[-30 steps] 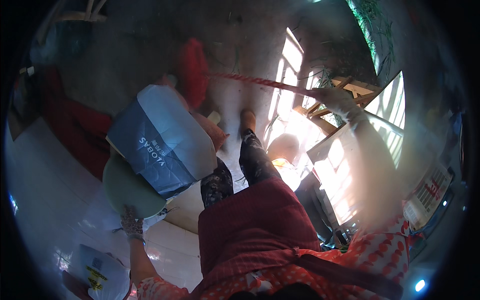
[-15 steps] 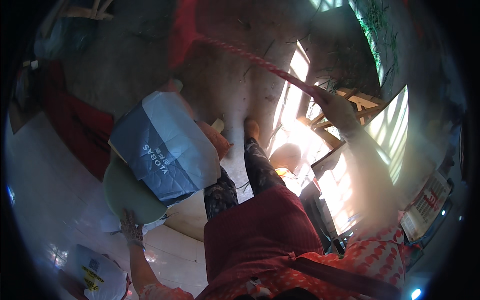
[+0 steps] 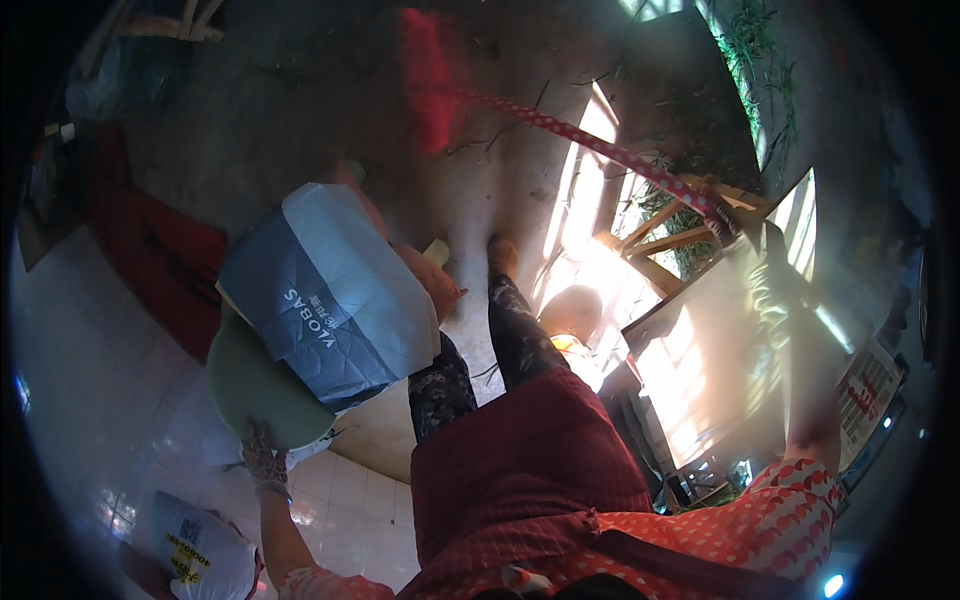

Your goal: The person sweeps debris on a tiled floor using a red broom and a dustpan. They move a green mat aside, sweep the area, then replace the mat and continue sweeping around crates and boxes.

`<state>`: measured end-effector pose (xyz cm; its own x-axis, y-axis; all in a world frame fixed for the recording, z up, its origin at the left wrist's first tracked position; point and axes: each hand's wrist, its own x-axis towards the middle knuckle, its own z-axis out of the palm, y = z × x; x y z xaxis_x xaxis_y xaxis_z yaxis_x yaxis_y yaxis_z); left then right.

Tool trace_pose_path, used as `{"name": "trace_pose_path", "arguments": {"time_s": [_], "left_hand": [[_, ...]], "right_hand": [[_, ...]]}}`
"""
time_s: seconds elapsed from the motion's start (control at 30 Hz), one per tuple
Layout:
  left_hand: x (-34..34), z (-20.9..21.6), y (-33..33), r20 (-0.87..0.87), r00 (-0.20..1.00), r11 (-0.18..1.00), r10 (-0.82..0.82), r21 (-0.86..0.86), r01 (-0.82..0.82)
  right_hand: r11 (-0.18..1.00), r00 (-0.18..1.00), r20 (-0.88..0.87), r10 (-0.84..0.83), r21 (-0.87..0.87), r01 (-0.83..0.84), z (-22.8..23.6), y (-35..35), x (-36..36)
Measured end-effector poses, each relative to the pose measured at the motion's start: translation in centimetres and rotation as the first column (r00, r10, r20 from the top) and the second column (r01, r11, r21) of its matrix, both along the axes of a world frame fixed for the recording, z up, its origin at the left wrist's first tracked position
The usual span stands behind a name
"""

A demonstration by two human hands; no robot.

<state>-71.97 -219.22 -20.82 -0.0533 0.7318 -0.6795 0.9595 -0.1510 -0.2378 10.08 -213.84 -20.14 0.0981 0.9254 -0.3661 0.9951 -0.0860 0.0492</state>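
Observation:
My right hand (image 3: 722, 222) is closed round the pink, white-dotted handle of a broom (image 3: 600, 148), out to the right. Its red head, smeared by motion, is over the floor at the far middle. My left hand (image 3: 264, 458) lies with its fingers stretched on the near edge of a grey-green rounded thing (image 3: 262, 385), which looks like a seat or lid. A creased blue-grey bag or sheet (image 3: 335, 290) lies on top, hiding much of it. Orange-brown cloth (image 3: 432, 280) shows behind that bag.
A red cloth (image 3: 160, 245) lies on the left. A white package (image 3: 195, 545) stands at the near left. On the right are a wooden frame (image 3: 670, 235) and pale sunlit boards (image 3: 690, 390). Grass blades (image 3: 745, 90) show at the far right; bits of straw litter the floor.
The broom's red head has moved right and slightly nearer. My right hand has shifted right and nearer with the handle. My left hand stays on the grey-green thing.

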Motion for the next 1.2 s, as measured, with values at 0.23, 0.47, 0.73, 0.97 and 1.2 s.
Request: {"name": "trace_pose_path", "arguments": {"time_s": [0.23, 0.47, 0.73, 0.97, 1.2], "left_hand": [[-1.3, -0.1, -0.3, -0.068, 0.997, 0.986, 0.038, -0.162, -0.049], [-2.2, -1.0, -1.0, 0.380, 0.737, 0.815, 0.559, -0.088, -0.573], [-0.8, 0.1, -0.4, 0.060, 0.998, 1.000, -0.005, 0.008, 0.004], [-1.1, -0.3, -0.3, 0.162, 0.986, 1.000, 0.025, 0.007, -0.027], [-1.6, -0.5, -0.8, 0.078, 0.997, 1.000, -0.009, 0.011, 0.008]], "right_hand": [[0.937, 0.982, -0.093, -0.165, -0.324, 0.127, -6.7, 6.4, -8.6], [0.983, 0.987, -0.075, -0.139, -0.134, 0.128, -7.6, 4.6, -6.7], [0.976, 0.999, -0.051, 0.015, -0.216, -0.026, -1.7, -1.2, -4.1], [0.907, 0.947, 0.315, -0.065, -0.377, 0.188, -0.8, -0.7, 0.5], [0.984, 0.990, -0.141, 0.027, -0.173, -0.051, 6.0, -1.5, -4.2]]}}
